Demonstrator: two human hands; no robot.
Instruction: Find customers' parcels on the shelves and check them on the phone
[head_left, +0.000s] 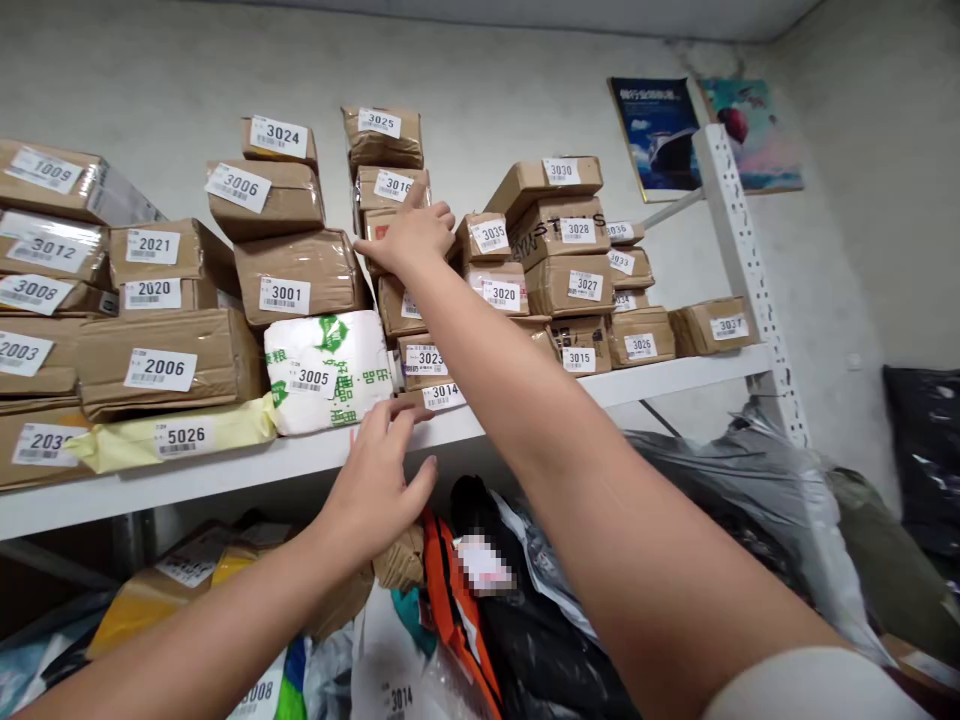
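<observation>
My right hand (409, 238) reaches up to the middle stack of brown parcels on the white shelf (225, 472). Its fingers are spread and lie flat against a parcel under the one labelled 3016 (390, 186). My left hand (375, 480) hovers lower at the shelf's front edge with fingers apart and nothing in it. It is just below the white and green parcel 3005 (326, 368) and the flat parcel 3014 (442, 396).
Labelled brown parcels fill the shelf, such as 3001 (300, 275), 2006 (161, 365) and 3027 (570, 285). A yellow mailer 5026 (172, 436) lies at the front. Bags and parcels are piled below (525, 600). A perforated upright (742, 260) stands right.
</observation>
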